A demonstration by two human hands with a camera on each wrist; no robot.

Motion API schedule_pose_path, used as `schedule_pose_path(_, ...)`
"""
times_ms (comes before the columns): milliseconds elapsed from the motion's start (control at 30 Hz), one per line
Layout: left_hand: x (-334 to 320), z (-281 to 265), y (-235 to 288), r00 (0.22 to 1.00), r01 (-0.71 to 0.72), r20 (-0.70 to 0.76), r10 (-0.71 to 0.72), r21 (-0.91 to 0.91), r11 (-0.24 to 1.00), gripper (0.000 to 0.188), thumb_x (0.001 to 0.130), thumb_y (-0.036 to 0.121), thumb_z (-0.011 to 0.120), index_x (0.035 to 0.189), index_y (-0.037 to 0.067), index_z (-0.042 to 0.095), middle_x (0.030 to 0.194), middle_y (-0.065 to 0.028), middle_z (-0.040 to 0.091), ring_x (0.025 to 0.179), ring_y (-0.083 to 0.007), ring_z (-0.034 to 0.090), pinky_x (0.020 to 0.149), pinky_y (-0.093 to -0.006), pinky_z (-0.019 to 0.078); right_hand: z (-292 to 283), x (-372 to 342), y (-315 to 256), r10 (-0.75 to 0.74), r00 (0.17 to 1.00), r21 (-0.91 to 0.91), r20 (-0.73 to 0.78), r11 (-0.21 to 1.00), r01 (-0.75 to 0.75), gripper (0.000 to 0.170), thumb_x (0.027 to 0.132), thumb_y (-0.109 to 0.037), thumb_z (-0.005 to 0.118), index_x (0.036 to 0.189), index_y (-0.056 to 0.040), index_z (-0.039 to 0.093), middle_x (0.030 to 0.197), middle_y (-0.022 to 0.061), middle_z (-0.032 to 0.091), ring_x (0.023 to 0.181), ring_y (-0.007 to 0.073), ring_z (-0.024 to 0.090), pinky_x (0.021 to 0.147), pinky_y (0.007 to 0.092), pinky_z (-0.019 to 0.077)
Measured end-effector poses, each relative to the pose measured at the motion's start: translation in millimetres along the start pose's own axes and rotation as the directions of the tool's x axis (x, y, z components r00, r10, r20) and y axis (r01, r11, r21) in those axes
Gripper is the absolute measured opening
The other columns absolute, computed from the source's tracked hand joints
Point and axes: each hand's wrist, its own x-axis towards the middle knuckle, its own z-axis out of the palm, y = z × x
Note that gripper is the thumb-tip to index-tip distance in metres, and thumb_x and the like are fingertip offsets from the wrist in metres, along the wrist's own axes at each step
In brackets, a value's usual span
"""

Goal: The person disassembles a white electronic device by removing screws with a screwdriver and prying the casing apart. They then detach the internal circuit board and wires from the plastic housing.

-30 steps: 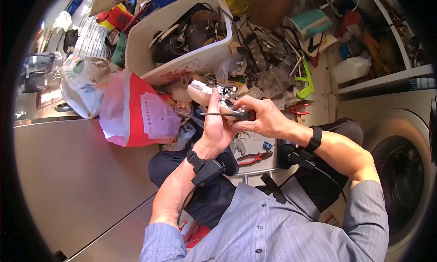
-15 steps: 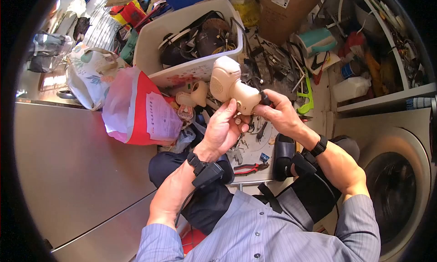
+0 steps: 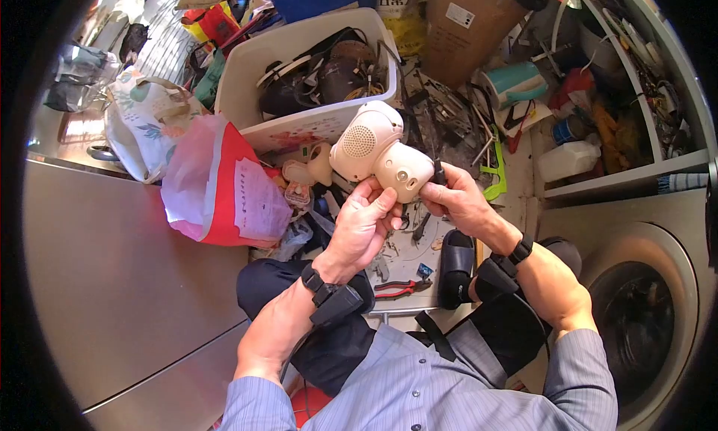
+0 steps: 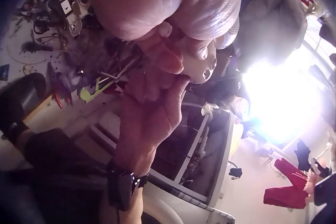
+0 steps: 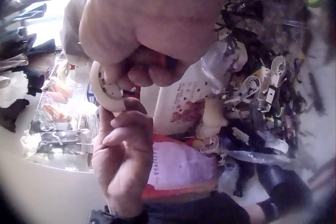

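A cream plastic casing (image 3: 387, 153) with two rounded lobes is held up between both hands in the head view. Its upper lobe carries a round speaker grille (image 3: 359, 141); the lower one has small holes. My left hand (image 3: 360, 225) grips the lower lobe from beneath, thumb on its face. At the lobe's right edge, my right hand (image 3: 458, 197) pinches the casing and keeps a screwdriver (image 3: 438, 172), whose dark handle shows above the fingers. Its shaft is hidden. In the right wrist view, the right fingers curl beside the casing's curved rim (image 5: 107, 95).
Red-handled pliers (image 3: 404, 288) lie on the floor below the hands. Behind stand a white bin (image 3: 310, 123) of cables and parts and a red-and-white bag (image 3: 224, 184). Loose scrap covers the floor by a green tool (image 3: 493, 173). A washing machine (image 3: 598, 233) is at right.
The casing was turned over: its inner parts faced up with the screwdriver shaft across it, and now the outer side with the grille shows. Both hands kept hold, and the screwdriver swung upward.
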Motion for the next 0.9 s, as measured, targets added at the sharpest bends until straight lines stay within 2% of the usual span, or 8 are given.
schedule_pose_path(200, -1, -2, 1, 0.999, 0.044, 0.006, -0.044, -0.007, 0.999, 0.027, 0.107, 0.022, 0.064, 0.128, 0.006, 0.061, 0.104, -0.0048, 0.07, 0.087, -0.0144, 0.064, 0.074, -0.0296, 0.0532, -1, 1, 1, 0.029, 0.999, 0.05, 0.015, 0.998, -0.029, 0.013, 0.101, -0.017, 0.069, 0.105, -0.0062, 0.064, 0.077, -0.0039, 0.058, 0.063, 0.0045, 0.049, 0.055, 0.022, 0.0379)
schedule_pose_path(267, -2, 1, 3, 0.992, 0.118, -0.023, -0.122, -0.132, 0.984, 0.028, 0.11, 0.027, 0.059, 0.126, 0.004, 0.061, 0.104, -0.0067, 0.071, 0.088, -0.0155, 0.067, 0.076, -0.0303, 0.0557, 0, 1, -1, -0.013, 0.999, 0.106, 0.047, 0.994, 0.008, 0.016, 0.101, -0.019, 0.071, 0.107, -0.0058, 0.064, 0.077, -0.0039, 0.058, 0.062, 0.0045, 0.048, 0.054, 0.0218, 0.0373)
schedule_pose_path(300, 1, -1, 4, 0.991, 0.131, -0.016, -0.134, -0.109, 0.985, 0.042, 0.112, 0.04, 0.051, 0.125, 0.002, 0.062, 0.108, -0.0097, 0.072, 0.092, -0.0202, 0.069, 0.08, -0.034, 0.0568, -1, 1, -3, 0.008, 0.999, 0.122, 0.048, 0.992, -0.014, 0.017, 0.101, -0.02, 0.071, 0.108, -0.0054, 0.063, 0.077, -0.0035, 0.057, 0.062, 0.0045, 0.047, 0.053, 0.0216, 0.0365)
schedule_pose_path(467, 1, -3, 11, 0.978, 0.208, 0.064, -0.199, -0.22, 0.953, 0.063, 0.11, 0.055, 0.042, 0.126, -0.004, 0.062, 0.112, -0.0157, 0.072, 0.102, -0.0266, 0.07, 0.091, -0.0401, 0.0572, -10, 4, 2, 0.026, 0.999, 0.153, 0.039, 0.988, -0.031, 0.018, 0.102, -0.021, 0.071, 0.108, -0.0054, 0.063, 0.08, -0.0012, 0.06, 0.062, 0.0048, 0.049, 0.054, 0.021, 0.038)
schedule_pose_path(667, -4, -1, 12, 0.969, 0.235, 0.121, -0.213, -0.209, 0.949, 0.058, 0.111, 0.047, 0.045, 0.131, -0.005, 0.06, 0.118, -0.0173, 0.072, 0.107, -0.0284, 0.071, 0.095, -0.0412, 0.058, -16, 3, 2, 0.03, 0.997, 0.151, 0.065, 0.988, -0.039, 0.018, 0.101, -0.02, 0.072, 0.108, -0.005, 0.063, 0.081, -0.0001, 0.061, 0.064, 0.0064, 0.052, 0.054, 0.0222, 0.0396)
schedule_pose_path(733, -7, 5, 12, 0.983, 0.174, 0.064, -0.172, -0.043, 0.984, 0.05, 0.112, 0.04, 0.047, 0.133, -0.003, 0.06, 0.119, -0.0177, 0.073, 0.106, -0.0276, 0.072, 0.095, -0.0406, 0.0581, -18, 1, 1, 0.041, 0.993, 0.188, 0.108, 0.98, -0.061, 0.018, 0.101, -0.02, 0.071, 0.108, -0.0053, 0.063, 0.081, 0.0, 0.061, 0.064, 0.0067, 0.052, 0.055, 0.0224, 0.04)
schedule_pose_path(800, -13, 14, 11, 0.993, 0.116, -0.003, -0.116, 0.04, 0.992, 0.031, 0.109, 0.022, 0.058, 0.132, 0.001, 0.061, 0.114, -0.0115, 0.074, 0.102, -0.0204, 0.073, 0.088, -0.034, 0.0594, -18, -1, 2, 0.049, 0.992, 0.205, 0.113, 0.976, -0.071, 0.017, 0.102, -0.02, 0.071, 0.109, -0.0057, 0.064, 0.082, 0.0004, 0.063, 0.066, 0.0068, 0.054, 0.055, 0.0226, 0.0401)
schedule_pose_path(900, -17, 13, 0, 0.997, 0.046, -0.064, -0.041, 0.091, 0.995, 0.028, 0.106, 0.019, 0.064, 0.128, 0.001, 0.063, 0.111, -0.0094, 0.074, 0.096, -0.018, 0.073, 0.084, -0.0312, 0.0593, -16, -2, 10, 0.053, 0.99, 0.188, 0.13, 0.979, -0.077, 0.019, 0.102, -0.021, 0.071, 0.111, -0.0062, 0.064, 0.083, -0.0003, 0.064, 0.067, 0.0065, 0.055, 0.056, 0.0224, 0.0402)
